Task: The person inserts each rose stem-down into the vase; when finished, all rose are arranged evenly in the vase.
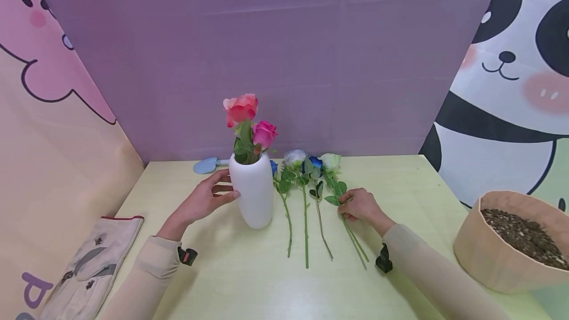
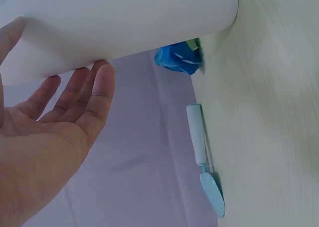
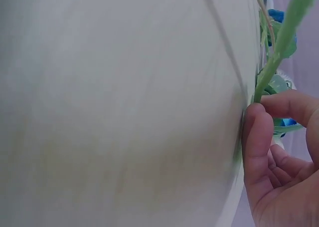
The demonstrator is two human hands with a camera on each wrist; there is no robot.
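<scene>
A white vase stands on the table, holding a coral rose and a magenta rose. My left hand touches its left side, thumb on the near face; in the left wrist view the fingertips rest against the wall, palm away from it. On the right, my right hand pinches the green stem of a pale white-green rose between thumb and forefinger, low over the tabletop. Left of it lie a dark blue rose, a pale lavender-white rose and another blue rose, partly hidden by the vase.
A light blue toy shovel lies behind the vase at the table's back edge. At left are folded fabric gloves. A tan pot of dark soil stands at right. A purple backdrop rises behind the table.
</scene>
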